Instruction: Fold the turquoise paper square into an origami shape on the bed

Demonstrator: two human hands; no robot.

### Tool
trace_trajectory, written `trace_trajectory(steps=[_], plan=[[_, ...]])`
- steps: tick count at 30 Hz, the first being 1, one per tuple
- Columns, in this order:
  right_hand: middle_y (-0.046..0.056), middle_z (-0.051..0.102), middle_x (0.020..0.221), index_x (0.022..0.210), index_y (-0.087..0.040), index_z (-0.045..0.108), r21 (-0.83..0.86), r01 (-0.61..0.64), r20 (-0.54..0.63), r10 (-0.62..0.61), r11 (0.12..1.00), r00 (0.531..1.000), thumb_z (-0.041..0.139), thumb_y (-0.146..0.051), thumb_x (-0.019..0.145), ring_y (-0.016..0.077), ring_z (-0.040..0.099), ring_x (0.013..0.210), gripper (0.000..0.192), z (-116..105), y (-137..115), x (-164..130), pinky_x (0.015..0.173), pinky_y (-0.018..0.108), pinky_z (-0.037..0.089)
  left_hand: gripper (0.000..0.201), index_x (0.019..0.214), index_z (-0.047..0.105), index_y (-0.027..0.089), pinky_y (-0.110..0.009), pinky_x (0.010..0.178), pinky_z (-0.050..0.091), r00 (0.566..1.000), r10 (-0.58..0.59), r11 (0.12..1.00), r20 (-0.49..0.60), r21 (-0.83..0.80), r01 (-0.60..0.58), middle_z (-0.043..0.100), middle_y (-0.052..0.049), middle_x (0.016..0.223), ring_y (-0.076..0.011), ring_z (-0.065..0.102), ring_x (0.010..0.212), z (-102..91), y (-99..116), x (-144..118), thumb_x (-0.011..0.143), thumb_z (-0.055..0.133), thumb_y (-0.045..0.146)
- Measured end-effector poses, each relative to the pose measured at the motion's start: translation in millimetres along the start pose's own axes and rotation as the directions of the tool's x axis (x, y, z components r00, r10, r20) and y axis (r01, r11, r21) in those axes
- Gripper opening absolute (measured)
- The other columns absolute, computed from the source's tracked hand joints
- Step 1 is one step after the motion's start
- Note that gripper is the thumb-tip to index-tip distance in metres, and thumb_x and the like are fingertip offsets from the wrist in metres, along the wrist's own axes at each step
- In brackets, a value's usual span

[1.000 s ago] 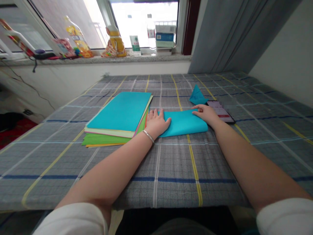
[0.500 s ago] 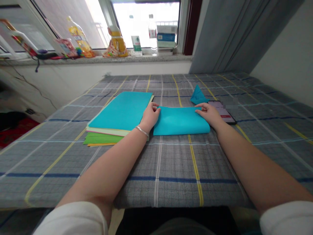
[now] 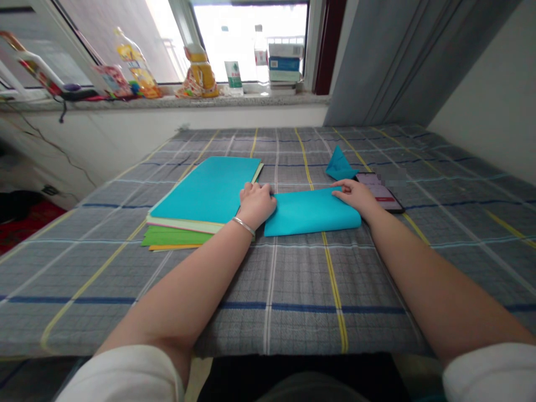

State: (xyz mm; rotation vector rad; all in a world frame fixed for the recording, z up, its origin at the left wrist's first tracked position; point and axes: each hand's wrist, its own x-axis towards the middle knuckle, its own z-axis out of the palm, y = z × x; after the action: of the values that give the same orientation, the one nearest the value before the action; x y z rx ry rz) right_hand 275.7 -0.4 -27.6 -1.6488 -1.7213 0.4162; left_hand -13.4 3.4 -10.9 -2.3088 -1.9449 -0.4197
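A sheet of blue paper (image 3: 312, 212), folded over with a rounded fold along its near side, lies in front of me. My left hand (image 3: 258, 202), a silver bangle at the wrist, is closed at the paper's left far corner; its fingertips are partly hidden. At the far right corner, my right hand (image 3: 354, 196) pinches the paper between thumb and fingers. Left of the sheet is a stack of coloured paper (image 3: 205, 190), blue on top with green and orange edges below. A folded blue paper piece (image 3: 339, 164) stands behind my right hand.
A phone (image 3: 381, 192) lies just right of my right hand. Plaid cloth (image 3: 301, 324) covers the surface. Bottles, including a yellow one (image 3: 201, 72), and boxes (image 3: 285, 62) line the windowsill behind. A grey curtain (image 3: 402, 61) hangs at the back right.
My left hand has curled and drawn slightly toward me, and the sheet's left side has shifted nearer, tilting it a little. My right hand stays at its corner.
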Motion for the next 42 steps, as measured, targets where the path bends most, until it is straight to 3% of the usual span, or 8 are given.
trace_trajectory(steps=[4,9,16,21,30,35,40,42], plan=[[-0.001,0.055,0.063,0.098,-0.019,0.073,0.077,0.029,0.008,-0.029,0.997,1.000,0.066,-0.031,0.073,0.0156,0.051,0.058,0.029,0,4,3,0.059,0.031,0.042,0.027,0.100,0.066,0.021,-0.046,0.090,0.042,1.000,0.001,1.000,-0.018,-0.016,-0.001,0.063,-0.015,0.114,-0.0352,0.051,0.114,2.5,1,1,0.089,0.050,0.039],[-0.003,0.048,0.056,0.096,-0.020,0.072,0.126,0.043,-0.038,-0.038,0.991,0.999,0.066,-0.035,0.070,0.0149,0.046,0.054,0.031,-2,5,3,0.055,0.030,0.038,0.020,0.099,0.061,0.022,-0.039,0.086,0.044,0.997,-0.071,0.972,0.011,-0.225,0.072,0.069,-0.009,0.100,-0.0294,0.060,0.104,6.0,-5,10,0.092,0.050,0.036],[-0.003,0.048,0.058,0.094,-0.020,0.069,0.245,0.030,-0.106,-0.004,0.969,0.994,0.065,-0.041,0.066,0.0153,0.045,0.055,0.035,0,0,0,0.055,0.030,0.036,0.022,0.108,0.059,0.018,-0.031,0.079,0.046,0.985,-0.175,0.753,0.013,-0.643,0.142,0.070,-0.005,0.091,-0.0207,0.065,0.086,6.9,-9,16,0.089,0.056,0.031],[-0.005,0.041,0.058,0.095,-0.022,0.068,0.281,0.038,-0.163,0.009,0.959,0.987,0.065,-0.041,0.067,0.0148,0.041,0.054,0.034,1,-5,-1,0.056,0.031,0.036,0.028,0.108,0.061,0.015,-0.030,0.079,0.047,0.976,-0.214,0.648,0.037,-0.743,0.171,0.069,-0.006,0.088,-0.0222,0.065,0.087,2.6,-8,18,0.083,0.065,0.028],[-0.006,0.041,0.055,0.097,-0.022,0.069,0.334,0.054,-0.123,-0.013,0.941,0.992,0.069,-0.041,0.067,0.0129,0.038,0.051,0.035,3,-1,-1,0.052,0.029,0.031,0.038,0.117,0.054,0.017,-0.023,0.053,0.034,0.976,-0.179,0.402,0.123,-0.896,0.187,0.053,0.006,0.063,-0.0099,0.044,0.050,5.6,-9,16,0.080,0.060,0.018],[-0.006,0.045,0.055,0.101,-0.022,0.066,0.441,0.023,-0.203,0.075,0.897,0.976,0.070,-0.038,0.066,0.0131,0.040,0.049,0.039,2,-4,-1,0.049,0.029,0.033,0.035,0.109,0.051,0.019,-0.023,0.063,0.041,0.964,-0.256,0.336,0.074,-0.928,0.161,0.059,0.004,0.074,-0.0107,0.053,0.063,9.0,-8,19,0.077,0.064,0.024],[-0.004,0.053,0.060,0.102,-0.023,0.061,0.522,0.020,-0.271,0.143,0.853,0.952,0.070,-0.043,0.065,0.0142,0.043,0.051,0.043,3,1,1,0.049,0.029,0.034,0.029,0.090,0.055,0.018,-0.028,0.068,0.049,0.969,-0.012,0.210,0.247,-0.947,0.244,0.065,-0.001,0.082,-0.0152,0.061,0.072,-2.6,-7,10,0.071,0.071,0.031],[-0.003,0.056,0.064,0.101,-0.024,0.060,0.537,0.032,-0.309,0.161,0.843,0.937,0.071,-0.046,0.065,0.0142,0.045,0.053,0.044,3,6,3,0.050,0.028,0.034,0.030,0.089,0.056,0.017,-0.028,0.067,0.049,0.957,0.039,0.221,0.287,-0.937,0.271,0.065,-0.001,0.080,-0.0151,0.061,0.071,-9.2,-9,5,0.068,0.073,0.030]])
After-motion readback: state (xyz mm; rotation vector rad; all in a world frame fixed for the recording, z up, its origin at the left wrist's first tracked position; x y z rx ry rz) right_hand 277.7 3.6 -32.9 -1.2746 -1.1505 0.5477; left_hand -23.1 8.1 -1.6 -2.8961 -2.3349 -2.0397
